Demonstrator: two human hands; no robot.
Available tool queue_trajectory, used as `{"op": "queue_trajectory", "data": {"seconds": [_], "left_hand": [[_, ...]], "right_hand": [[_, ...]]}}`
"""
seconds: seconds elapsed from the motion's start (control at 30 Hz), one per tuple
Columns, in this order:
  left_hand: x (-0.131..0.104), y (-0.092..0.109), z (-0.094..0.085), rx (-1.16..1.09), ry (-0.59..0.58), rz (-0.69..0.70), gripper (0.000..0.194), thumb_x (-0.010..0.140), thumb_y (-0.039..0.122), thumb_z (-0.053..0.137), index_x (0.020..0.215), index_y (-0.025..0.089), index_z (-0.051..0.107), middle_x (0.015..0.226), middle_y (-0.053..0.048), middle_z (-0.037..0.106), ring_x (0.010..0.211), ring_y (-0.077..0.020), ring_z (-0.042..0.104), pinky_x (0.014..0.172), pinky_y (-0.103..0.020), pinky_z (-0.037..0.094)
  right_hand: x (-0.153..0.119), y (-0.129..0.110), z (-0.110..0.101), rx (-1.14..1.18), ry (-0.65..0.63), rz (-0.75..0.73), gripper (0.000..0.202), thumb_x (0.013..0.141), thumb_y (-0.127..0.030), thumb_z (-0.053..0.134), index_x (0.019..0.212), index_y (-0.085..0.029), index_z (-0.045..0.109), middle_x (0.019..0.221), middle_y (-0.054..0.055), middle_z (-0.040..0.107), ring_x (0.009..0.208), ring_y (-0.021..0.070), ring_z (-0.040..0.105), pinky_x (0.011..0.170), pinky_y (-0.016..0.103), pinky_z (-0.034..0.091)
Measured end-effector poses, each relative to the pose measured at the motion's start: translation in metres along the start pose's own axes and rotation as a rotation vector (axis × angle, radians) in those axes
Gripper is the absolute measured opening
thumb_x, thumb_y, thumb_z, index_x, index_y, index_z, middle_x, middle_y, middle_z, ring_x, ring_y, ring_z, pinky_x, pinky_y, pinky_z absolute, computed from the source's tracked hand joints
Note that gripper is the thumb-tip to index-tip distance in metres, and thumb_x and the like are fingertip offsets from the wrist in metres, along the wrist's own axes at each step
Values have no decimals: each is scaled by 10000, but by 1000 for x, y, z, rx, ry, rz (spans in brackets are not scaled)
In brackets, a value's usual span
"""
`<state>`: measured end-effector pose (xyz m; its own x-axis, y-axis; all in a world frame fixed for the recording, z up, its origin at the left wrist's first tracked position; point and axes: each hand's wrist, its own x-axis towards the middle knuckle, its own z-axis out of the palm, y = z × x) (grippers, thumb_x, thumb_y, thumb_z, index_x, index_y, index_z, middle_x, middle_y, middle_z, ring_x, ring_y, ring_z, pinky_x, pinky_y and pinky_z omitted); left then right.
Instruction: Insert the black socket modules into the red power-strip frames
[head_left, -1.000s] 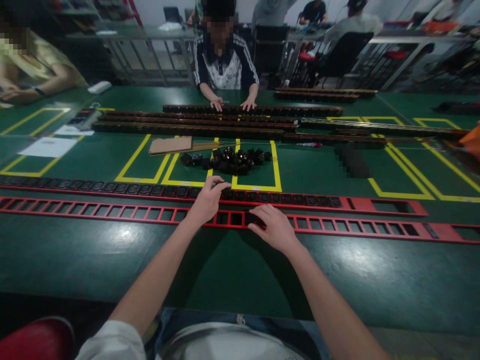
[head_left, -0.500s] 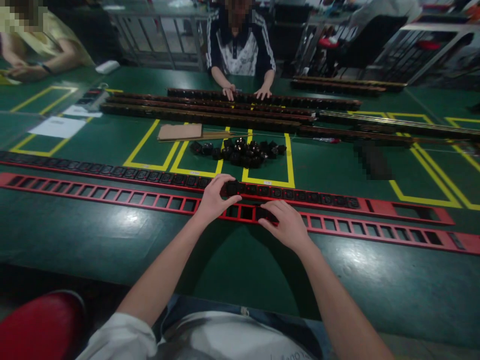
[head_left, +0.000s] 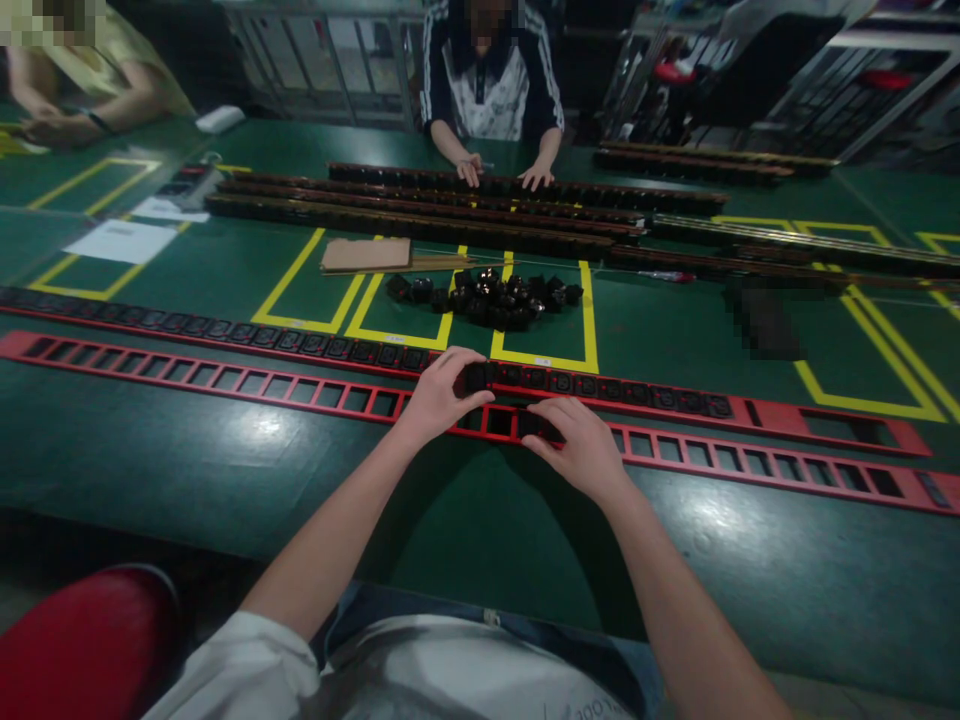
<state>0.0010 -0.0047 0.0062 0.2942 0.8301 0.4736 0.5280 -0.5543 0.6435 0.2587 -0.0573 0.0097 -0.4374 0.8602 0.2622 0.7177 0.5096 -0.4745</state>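
Note:
My left hand (head_left: pixel 441 398) is closed round a black socket module (head_left: pixel 477 377), fingertips on its far side and thumb low in front. This module is over the near edge of a long red strip (head_left: pixel 780 418) filled with a row of black sockets (head_left: pixel 340 349). My right hand (head_left: pixel 579 440) is closed on another black socket module (head_left: pixel 529 424) at the nearer red strip (head_left: pixel 911 487). Square openings run along that strip, and several show the green table through them. Whether the right module is seated in its opening cannot be made out.
Beyond the strips lies a pile of loose black modules (head_left: pixel 495 298), with a cardboard piece (head_left: pixel 366 254) to its left. Long dark strips (head_left: pixel 420 215) cross the table farther back. A co-worker's hands (head_left: pixel 537 172) rest at the farthest one. White paper (head_left: pixel 120 243) lies left.
The whole view has shifted slightly. Both hands keep nearly the same grip and place at the two red strips.

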Motion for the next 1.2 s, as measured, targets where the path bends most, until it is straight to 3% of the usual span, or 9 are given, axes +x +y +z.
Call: {"op": "queue_trajectory", "data": {"seconds": [0.3,0.87,1.2], "left_hand": [[-4,5,3,48,-151,24,426,864,304,772,1232,221,574,1243,-82,626,1185,-250,634,969,-414,569],[-4,7,3,116,-237,28,429,865,378,769,1212,211,579,1192,-80,668,1106,-255,682,919,-403,581],[-5,7,3,163,-223,81,443,883,468,730,1194,181,597,1143,-95,694,1031,-254,699,842,-371,573]], "right_hand": [[2,0,-1,18,-9,-2,286,928,-396,678,1150,-215,663,1130,108,701,1063,292,650,896,468,557],[2,-2,-2,4,-21,14,265,932,-378,664,1140,-214,655,1116,113,702,1053,298,649,883,477,555],[1,-2,-1,-2,-26,23,270,929,-371,669,1145,-210,647,1124,107,700,1061,299,646,886,470,550]]}}
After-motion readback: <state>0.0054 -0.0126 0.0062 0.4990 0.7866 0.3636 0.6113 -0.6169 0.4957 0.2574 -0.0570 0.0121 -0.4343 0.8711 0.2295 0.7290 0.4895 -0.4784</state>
